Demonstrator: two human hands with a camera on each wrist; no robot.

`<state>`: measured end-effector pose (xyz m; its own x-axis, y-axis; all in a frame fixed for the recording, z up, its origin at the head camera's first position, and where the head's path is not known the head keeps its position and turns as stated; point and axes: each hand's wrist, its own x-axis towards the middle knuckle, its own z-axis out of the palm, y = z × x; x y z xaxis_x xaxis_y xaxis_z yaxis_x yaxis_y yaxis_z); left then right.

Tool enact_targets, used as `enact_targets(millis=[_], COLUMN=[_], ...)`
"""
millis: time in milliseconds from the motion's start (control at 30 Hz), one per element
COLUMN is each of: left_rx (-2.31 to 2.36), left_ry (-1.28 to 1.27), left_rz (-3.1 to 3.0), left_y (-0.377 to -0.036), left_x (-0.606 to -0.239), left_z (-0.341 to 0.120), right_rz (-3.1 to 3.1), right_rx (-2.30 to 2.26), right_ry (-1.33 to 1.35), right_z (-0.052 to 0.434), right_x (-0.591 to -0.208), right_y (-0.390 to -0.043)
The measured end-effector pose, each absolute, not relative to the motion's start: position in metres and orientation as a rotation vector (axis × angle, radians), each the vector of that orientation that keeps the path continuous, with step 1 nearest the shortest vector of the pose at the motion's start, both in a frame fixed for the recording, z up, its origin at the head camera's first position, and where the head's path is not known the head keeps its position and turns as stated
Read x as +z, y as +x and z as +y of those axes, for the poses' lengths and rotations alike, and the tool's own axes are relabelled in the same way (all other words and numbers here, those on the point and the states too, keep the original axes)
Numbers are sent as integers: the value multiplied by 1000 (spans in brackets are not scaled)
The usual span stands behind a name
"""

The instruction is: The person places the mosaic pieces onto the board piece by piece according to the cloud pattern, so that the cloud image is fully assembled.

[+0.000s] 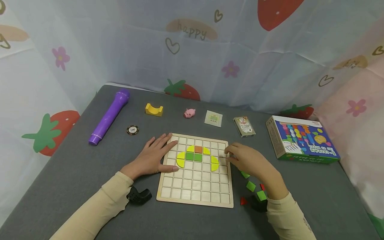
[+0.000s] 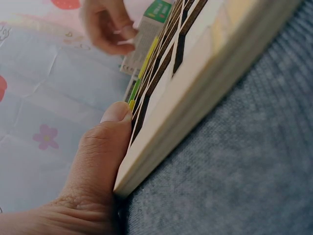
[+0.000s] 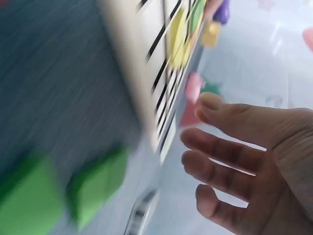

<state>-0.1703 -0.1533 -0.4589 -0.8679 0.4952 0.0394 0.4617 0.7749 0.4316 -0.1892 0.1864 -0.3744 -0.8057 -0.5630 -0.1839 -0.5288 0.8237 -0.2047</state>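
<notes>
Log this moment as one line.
left hand: touching grid board | right hand: near board's right edge, empty | board: partly filled | loose green pieces: on table beside board

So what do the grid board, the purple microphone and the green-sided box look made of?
The grid board looks like pale matte wood, perhaps plywood: its cut edge shows faint lengthwise lines. The purple microphone is probably smooth plastic, evenly coloured with a slight sheen. The green-sided box seems to be printed cardboard, with flat faces and crisp edges.
</notes>
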Motion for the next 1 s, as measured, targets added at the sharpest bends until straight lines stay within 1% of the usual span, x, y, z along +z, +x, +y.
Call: enact_targets(millis=[167, 300, 500, 733, 1000], left_rx=[694, 688, 690, 694, 693], left_ry=[775, 779, 770, 757, 767], left_rz=[2885, 2893, 2882, 2875, 2872], left_y=[-170, -170, -171, -169, -170], left_x=[-458, -459, -459, -457, -458], left_z=[-156, -157, -156, -155, -153], right_rz=[2778, 2758, 2687, 2711, 2721], right_rx=[-233, -227, -254, -232, -179], right_ry=[-784, -722, -621, -648, -578], right_z=[221, 236, 240, 239, 241], right_x=[-376, -380, -388, -390, -387], right_y=[-185, -183, -180, -177, -173])
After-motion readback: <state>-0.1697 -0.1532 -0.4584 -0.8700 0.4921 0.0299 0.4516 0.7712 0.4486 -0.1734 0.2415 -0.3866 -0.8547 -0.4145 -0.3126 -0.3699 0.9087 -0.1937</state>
